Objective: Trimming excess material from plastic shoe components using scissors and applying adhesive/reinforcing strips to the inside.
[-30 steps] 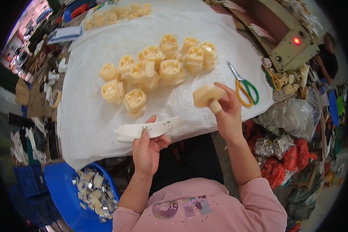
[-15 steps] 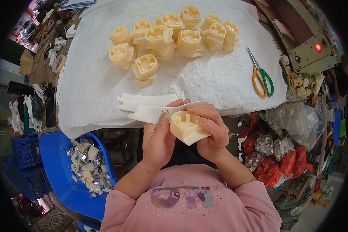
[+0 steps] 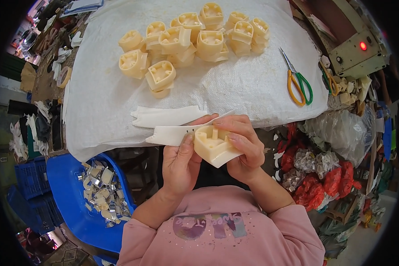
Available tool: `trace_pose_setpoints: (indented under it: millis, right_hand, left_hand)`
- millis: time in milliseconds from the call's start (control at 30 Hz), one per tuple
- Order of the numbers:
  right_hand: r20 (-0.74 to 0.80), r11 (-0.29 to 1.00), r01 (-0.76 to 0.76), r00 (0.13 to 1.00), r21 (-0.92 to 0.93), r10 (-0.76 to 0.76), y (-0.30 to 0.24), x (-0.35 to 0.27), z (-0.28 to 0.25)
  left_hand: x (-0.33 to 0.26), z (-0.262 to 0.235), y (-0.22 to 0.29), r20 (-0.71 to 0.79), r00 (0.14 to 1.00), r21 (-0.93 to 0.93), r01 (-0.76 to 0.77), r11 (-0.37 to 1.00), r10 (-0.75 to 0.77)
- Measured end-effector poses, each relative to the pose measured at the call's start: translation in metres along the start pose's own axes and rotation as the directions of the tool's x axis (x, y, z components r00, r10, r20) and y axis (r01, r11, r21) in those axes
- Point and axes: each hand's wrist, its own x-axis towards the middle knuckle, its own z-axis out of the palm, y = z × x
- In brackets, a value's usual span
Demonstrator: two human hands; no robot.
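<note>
Close to my body, just off the table's near edge, both hands meet around a cream plastic housing (image 3: 213,150) with a hollow, pegged inside facing up. My right hand (image 3: 248,148) grips it, fingers over its right wall. My left hand (image 3: 178,166) pinches a white strip (image 3: 169,135) with small black marks, its thumb in front and fingers partly hidden behind. That strip runs along the housing's far side, and its right end sticks up past my right fingers. A second white strip (image 3: 164,116) lies flat on the table just beyond.
Several similar cream housings (image 3: 175,42) are grouped on the white-covered table (image 3: 102,97). Scissors (image 3: 299,86) with orange and green handles lie at the right. A blue tub (image 3: 64,186) of shiny pieces stands lower left. A box with a red light (image 3: 361,51) is at far right.
The view has shifted slightly, so the tabletop things sit a little further left and up. My hands keep the same hold, and the strip lies slightly straighter against the housing.
</note>
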Motion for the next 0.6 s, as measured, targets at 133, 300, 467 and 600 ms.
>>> trace_pose_setpoints:
  millis: [133,300,467,600]
  right_hand:
    - [-0.013,1.000,-0.005,1.000,0.019,0.005,-0.002,0.003,0.000]
    - [0.040,0.999,-0.030,0.999,-0.031,0.032,0.001,0.001,-0.002]
    - [0.101,0.981,0.068,0.994,-0.181,-0.050,0.004,-0.006,-0.002]
    - [0.158,0.950,0.065,0.987,-0.304,-0.016,0.003,-0.008,-0.006]
  left_hand:
    - [-0.001,0.003,0.000,-0.004,1.000,0.015,-0.013,1.000,0.013]
    - [-0.005,0.001,-0.004,-0.120,0.992,0.044,0.037,0.998,-0.031]
    - [-0.009,-0.003,-0.005,-0.091,0.996,0.135,0.010,0.991,0.002]
    - [-0.010,-0.008,-0.011,-0.089,0.995,0.218,-0.017,0.976,0.037]
